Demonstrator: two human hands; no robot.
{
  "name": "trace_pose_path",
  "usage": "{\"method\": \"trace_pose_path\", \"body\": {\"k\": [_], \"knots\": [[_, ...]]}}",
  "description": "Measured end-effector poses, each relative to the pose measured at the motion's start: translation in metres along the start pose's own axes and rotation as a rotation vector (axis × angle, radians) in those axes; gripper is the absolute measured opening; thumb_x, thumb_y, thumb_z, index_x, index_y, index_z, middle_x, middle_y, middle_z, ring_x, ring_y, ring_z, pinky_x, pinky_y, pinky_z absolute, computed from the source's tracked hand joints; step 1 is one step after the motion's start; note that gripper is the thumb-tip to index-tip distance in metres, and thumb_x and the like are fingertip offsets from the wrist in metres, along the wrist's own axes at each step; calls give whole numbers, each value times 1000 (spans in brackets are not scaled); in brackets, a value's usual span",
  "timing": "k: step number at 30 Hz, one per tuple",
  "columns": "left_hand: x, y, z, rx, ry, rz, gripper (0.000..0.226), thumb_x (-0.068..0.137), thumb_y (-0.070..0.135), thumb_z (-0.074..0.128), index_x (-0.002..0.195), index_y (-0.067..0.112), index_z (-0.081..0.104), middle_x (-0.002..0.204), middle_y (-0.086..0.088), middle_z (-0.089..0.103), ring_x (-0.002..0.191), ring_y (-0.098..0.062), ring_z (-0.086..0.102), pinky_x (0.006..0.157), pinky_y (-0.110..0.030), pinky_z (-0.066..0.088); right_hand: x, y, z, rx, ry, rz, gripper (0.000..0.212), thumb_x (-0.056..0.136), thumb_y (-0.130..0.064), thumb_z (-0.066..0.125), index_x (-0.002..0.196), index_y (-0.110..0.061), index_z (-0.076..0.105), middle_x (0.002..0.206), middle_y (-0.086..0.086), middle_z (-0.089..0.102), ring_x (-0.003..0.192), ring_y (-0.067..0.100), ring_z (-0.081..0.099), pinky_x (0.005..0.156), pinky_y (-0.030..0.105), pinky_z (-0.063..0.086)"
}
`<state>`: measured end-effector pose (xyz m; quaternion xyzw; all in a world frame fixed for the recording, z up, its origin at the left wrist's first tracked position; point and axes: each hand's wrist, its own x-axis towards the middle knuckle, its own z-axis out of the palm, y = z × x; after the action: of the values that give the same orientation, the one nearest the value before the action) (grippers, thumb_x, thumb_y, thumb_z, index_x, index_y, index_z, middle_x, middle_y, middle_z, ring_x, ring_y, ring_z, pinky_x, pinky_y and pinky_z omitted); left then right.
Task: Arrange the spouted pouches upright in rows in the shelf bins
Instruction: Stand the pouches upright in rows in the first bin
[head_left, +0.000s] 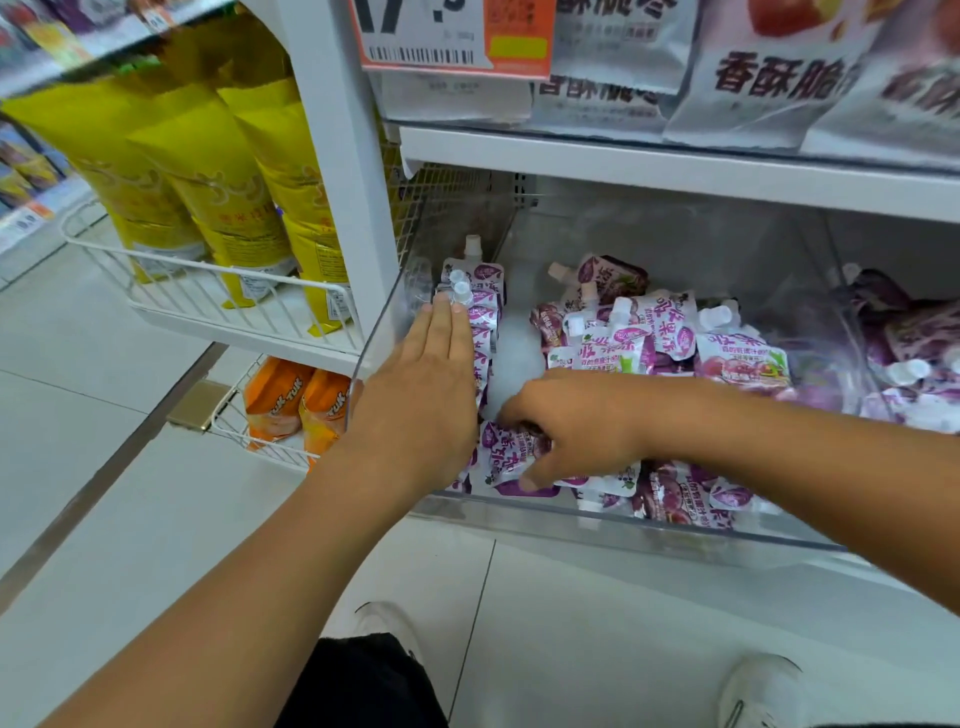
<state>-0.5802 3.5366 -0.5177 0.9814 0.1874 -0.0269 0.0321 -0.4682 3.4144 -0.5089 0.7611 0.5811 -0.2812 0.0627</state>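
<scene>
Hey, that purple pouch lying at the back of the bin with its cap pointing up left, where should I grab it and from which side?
Pinch the pouch at the back just below its white cap, coming from above and the left. It lies tilted on the loose pile with the spout end uppermost and free, and the bare bin floor beside it leaves room for fingers.

There is only one view, from a camera on the person's head. It is looking forward and steeply down, close to the clear shelf bin (519, 506), which is filling the middle. The wide lens is bending the edges; the floor (597, 623) and the person's shoes are showing at the bottom.
</scene>
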Motion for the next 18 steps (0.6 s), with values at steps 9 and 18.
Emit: {"method": "trace_pose_path", "body": {"k": [9, 18], "knots": [[4, -4, 4, -22, 22, 19, 76, 99, 9, 39, 153, 5, -14, 162, -12, -17, 150, -22, -12, 121, -33, 7, -14, 12, -17, -119, 114, 3, 38, 72, -27, 78, 59, -12, 46, 54, 3, 41, 51, 23, 40, 48, 30, 34], [1, -4, 2, -4, -47, 82, 94, 95, 47, 52, 155, 14, -12, 161, -3, -23, 149, -19, -17, 120, -37, 8, -38, 10, -10, 13, 178, -45, 13, 87, -17, 61, 74, -16, 61, 69, -1, 62, 65, 14, 56, 61, 35, 48]]}}
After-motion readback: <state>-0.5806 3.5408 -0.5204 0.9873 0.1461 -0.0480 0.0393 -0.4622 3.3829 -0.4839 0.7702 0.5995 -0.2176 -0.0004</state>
